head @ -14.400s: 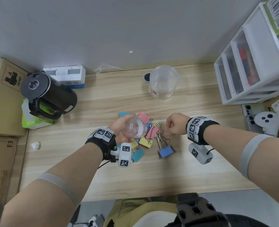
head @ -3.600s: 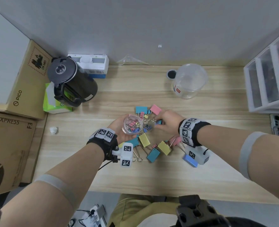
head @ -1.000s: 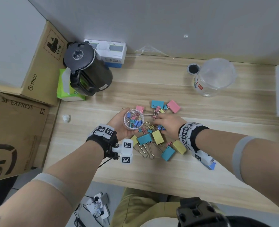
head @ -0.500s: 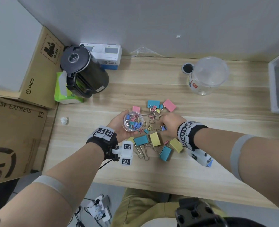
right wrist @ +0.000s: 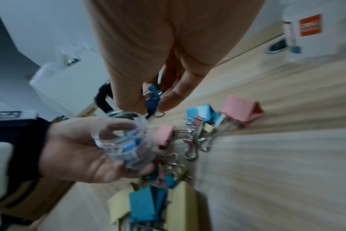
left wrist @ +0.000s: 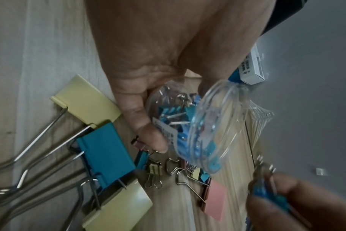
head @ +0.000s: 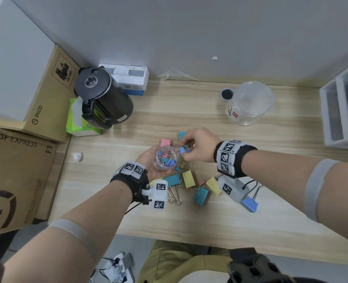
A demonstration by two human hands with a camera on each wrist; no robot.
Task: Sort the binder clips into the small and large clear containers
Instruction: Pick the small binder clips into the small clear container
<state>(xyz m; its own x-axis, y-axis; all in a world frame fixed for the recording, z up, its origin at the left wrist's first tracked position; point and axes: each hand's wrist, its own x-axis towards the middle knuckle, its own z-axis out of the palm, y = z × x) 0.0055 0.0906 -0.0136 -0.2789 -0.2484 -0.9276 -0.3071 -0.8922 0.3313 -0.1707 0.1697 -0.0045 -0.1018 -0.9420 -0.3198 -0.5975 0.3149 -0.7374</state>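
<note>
My left hand [head: 148, 162] grips the small clear container [head: 166, 158], which holds several small coloured binder clips and is lifted a little above the table. My right hand [head: 197, 146] pinches a small blue binder clip [head: 183, 149] just beside the container's rim; the right wrist view shows this small blue clip [right wrist: 153, 97] between thumb and fingers. The left wrist view shows the container [left wrist: 196, 128] tilted in my fingers. Large yellow, teal, pink and blue clips [head: 189, 178] lie scattered on the wooden table [head: 250, 221] below my hands. The large clear container [head: 248, 103] stands at the back right.
A black kettle [head: 101, 97] stands at the back left by a green tissue pack [head: 77, 119] and a white box [head: 128, 78]. Cardboard boxes [head: 26, 160] line the left side. White drawers [head: 344, 107] stand at the far right.
My right hand has lifted off the pile with a small blue clip and moved up to the rim of the small container. The container holds more clips than earlier.
</note>
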